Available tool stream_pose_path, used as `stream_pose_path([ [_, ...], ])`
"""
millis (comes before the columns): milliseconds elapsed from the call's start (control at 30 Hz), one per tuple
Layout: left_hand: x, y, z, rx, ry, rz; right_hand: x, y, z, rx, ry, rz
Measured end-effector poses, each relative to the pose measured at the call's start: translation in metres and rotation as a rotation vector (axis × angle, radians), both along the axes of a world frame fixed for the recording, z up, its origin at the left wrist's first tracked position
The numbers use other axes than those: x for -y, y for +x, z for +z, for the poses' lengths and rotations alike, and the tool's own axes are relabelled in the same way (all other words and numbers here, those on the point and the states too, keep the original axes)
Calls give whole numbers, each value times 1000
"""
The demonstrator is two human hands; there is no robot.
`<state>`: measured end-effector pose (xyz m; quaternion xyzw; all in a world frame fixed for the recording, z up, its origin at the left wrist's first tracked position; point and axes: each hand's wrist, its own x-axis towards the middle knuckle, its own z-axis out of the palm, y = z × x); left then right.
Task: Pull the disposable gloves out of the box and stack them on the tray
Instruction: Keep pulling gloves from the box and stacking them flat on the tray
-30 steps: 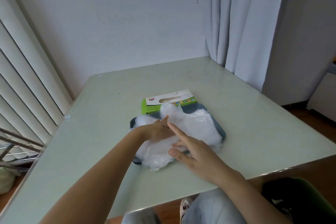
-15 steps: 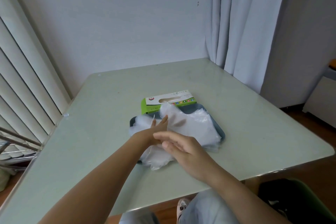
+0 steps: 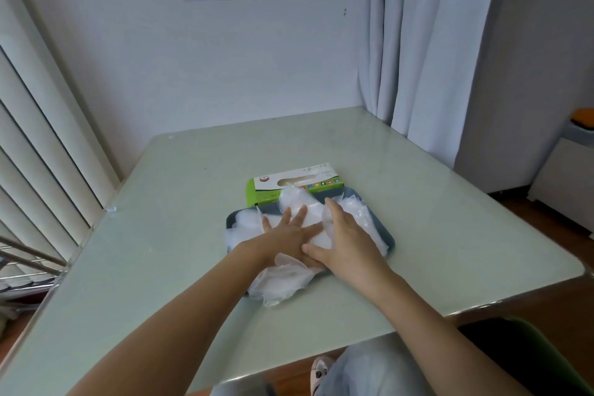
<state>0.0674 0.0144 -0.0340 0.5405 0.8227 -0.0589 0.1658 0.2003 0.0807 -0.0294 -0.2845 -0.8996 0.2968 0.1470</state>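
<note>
A heap of clear plastic gloves (image 3: 283, 283) lies on a dark grey tray (image 3: 387, 236) in the middle of the table. Its near end spills over the tray's front edge. My left hand (image 3: 291, 235) lies flat on the heap with its fingers spread. My right hand (image 3: 345, 238) rests palm down on the heap's right side, fingers extended and close to the left hand. Behind the tray stands the green and white glove box (image 3: 294, 182), with glove plastic standing up in front of it.
The pale green glass table (image 3: 180, 202) has its near edge close to my lap. Vertical blinds and a metal rack stand on the left. A white curtain hangs at the back right. A dark green chair sits at the lower right.
My right hand has moved forward and right onto the heap, flattening out. My left hand has spread its fingers flat over the gloves.
</note>
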Motion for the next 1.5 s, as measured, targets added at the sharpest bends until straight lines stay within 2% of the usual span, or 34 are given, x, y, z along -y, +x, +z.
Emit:
stream_pose_path([
  [267, 3, 0, -12, 11, 111, 7, -33, 14, 10, 200, 378, -355],
  [333, 3, -1, -12, 11, 114, 2, -41, 17, 14, 111, 402, -314],
  [400, 3, -2, -12, 17, 115, -4, -35, 9, 23, -142, 272, -184],
  [467, 3, -3, -12, 24, 118, -14, -16, -5, 36, -359, -113, -4],
  [533, 3, -2, -13, 27, 142, -20, 2, -20, 41, -374, -542, 128],
  [600, 3, -2, -12, 24, 159, -20, 7, -32, 36, -233, -644, 111],
  [667, 4, -1, -12, 24, 160, -4, 0, -37, 24, -177, -630, -1],
  [733, 4, 1, -12, 27, 152, 32, -11, -37, 8, -202, -610, -98],
  [800, 4, 2, -13, 18, 148, 58, -22, -37, -2, -166, -529, -113],
  [867, 5, 4, -14, -4, 148, 49, -28, -40, -9, -35, -375, -32],
  [967, 12, -5, -18, -58, 163, 9, -26, -46, -17, 190, -18, 75],
  [1033, 23, -17, -23, -131, 142, -31, -22, -47, -21, 284, 122, 97],
  [1233, 56, -22, -9, -215, -21, -26, -26, -40, -27, 434, 175, 96],
  [1400, 67, -27, 14, -101, -198, 153, -40, -30, -21, 485, 150, 77],
  [1500, 72, -30, 24, -70, -263, 175, -51, -24, -18, 493, 124, 82],
])
